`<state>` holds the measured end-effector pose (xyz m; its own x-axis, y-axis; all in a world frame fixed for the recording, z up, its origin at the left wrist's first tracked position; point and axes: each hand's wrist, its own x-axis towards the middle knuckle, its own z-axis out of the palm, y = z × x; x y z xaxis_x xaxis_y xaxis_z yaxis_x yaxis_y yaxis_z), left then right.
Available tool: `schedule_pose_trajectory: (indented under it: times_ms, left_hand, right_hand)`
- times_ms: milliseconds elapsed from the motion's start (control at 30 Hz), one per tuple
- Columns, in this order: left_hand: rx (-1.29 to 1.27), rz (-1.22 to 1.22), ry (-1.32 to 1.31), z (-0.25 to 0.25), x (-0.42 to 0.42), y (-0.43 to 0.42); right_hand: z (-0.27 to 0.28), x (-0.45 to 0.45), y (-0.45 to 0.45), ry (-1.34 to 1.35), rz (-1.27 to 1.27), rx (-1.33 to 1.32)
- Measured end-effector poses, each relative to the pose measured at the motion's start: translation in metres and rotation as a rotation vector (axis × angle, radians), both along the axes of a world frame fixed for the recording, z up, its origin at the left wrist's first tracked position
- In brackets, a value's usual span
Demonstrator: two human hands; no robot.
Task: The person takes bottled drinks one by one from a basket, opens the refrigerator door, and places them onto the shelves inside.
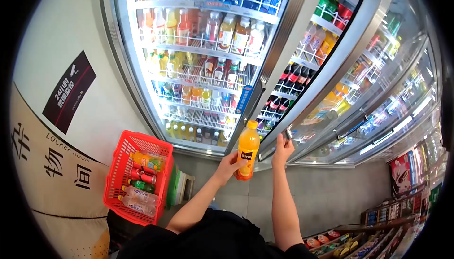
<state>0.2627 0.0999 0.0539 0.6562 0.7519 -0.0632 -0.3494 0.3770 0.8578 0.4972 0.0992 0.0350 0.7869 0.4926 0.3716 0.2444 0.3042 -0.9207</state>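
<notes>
My left hand (pixel 230 168) is wrapped round the lower part of an orange juice bottle (pixel 248 148) with an orange cap and a dark label. The bottle is nearly upright in front of the coolers. My right hand (pixel 283 151) has its fingers curled at the handle (pixel 289 135) of a glass cooler door (pixel 326 100), which stands ajar. Past that door's edge, shelves of dark cola bottles (pixel 286 79) show. On the floor to my left, a red shopping basket (pixel 124 152) holds several drinks, among them an orange bottle, red cans and clear bottles.
A lit cooler (pixel 198 48) with several shelves of bottles stands straight ahead. More glass-door coolers (pixel 402 93) curve away to the right. Low shelves of packaged goods (pixel 350 247) line the lower right. A green and white object (pixel 182 185) sits beside the basket on the grey floor (pixel 312 193).
</notes>
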Motion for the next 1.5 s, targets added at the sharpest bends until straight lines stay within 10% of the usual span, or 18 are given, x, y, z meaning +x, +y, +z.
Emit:
schedule_pose_trajectory:
  times_ms: [1067,1300,1500]
  left_hand:
    - [0.062,-0.308,0.06,0.019,0.09,-0.22]
    - [0.075,-0.314,0.058,0.023,0.122,-0.225]
    - [0.028,-0.332,0.019,0.01,0.154,-0.201]
  right_hand:
    - [0.026,0.034,-0.36,-0.156,-0.859,-0.259]
    - [0.043,0.048,-0.386,-0.59,-1.229,-0.163]
    - [0.039,0.041,-0.351,-0.587,-0.462,-0.239]
